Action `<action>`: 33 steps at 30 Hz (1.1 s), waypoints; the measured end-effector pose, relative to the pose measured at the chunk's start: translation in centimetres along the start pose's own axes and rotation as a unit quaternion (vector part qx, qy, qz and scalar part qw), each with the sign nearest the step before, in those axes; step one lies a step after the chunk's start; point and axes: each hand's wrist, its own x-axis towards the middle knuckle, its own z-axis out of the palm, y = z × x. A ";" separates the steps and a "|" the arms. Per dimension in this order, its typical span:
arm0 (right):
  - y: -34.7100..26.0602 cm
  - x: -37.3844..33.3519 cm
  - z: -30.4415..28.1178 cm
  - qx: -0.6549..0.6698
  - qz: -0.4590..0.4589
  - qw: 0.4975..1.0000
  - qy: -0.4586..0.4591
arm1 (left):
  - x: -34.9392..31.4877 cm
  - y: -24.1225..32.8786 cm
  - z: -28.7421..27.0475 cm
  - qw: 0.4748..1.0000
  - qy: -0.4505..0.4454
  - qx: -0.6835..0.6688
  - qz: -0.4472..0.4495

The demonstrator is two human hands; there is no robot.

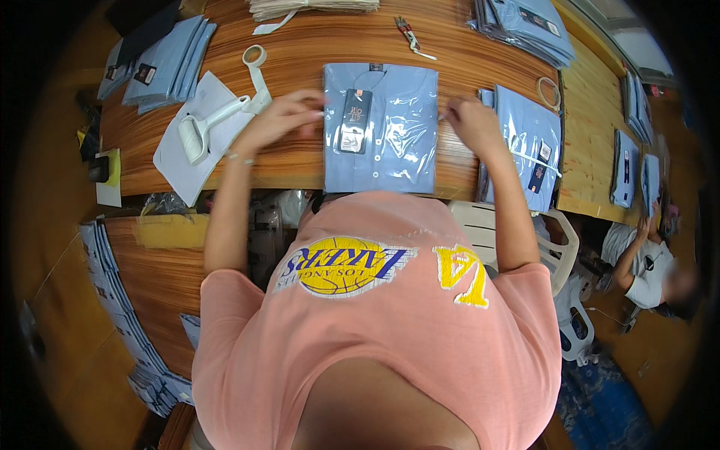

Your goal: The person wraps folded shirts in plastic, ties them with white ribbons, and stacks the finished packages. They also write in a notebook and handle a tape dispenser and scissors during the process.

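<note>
Lengthwise fore-and-aft, bagged shirt (381,127) laid collar-away | left hand (281,118), right hand (474,124) half-curled, grip not discernible | lint roller (193,142) placed leftward

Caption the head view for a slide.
Both hands flank a plastic-wrapped, folded blue shirt on a wooden table, with a white lint roller lying to the left.

Bagged shirt (409,127)'s right at the surface's (300,49) front edge, around the middle, left hand (281,120) by one side, right hand (472,124) by the other. Lint roller (194,141)'s on some paper (169,156) toward the left, shirt stack (171,64) in the back left corner, snips (406,30) near the back edge.
</note>
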 end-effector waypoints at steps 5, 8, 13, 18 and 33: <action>-5.2 1.0 2.6 0.020 -0.029 0.997 0.062 | 4.3 -0.8 9.0 0.995 0.022 -0.015 -0.100; -6.9 0.4 3.9 0.058 -0.029 0.997 0.048 | 4.5 0.2 11.3 0.974 0.086 0.209 -0.005; -11.7 -0.3 3.9 0.158 -0.108 0.975 0.110 | 5.4 -1.5 15.9 0.919 0.176 0.344 0.082; -1.3 0.7 5.9 0.157 0.029 0.963 0.219 | 5.3 0.9 14.9 0.937 0.207 0.276 0.054; 6.3 -2.6 0.7 0.055 0.164 0.983 -0.066 | -1.8 -7.6 5.3 0.757 0.451 -0.469 -0.056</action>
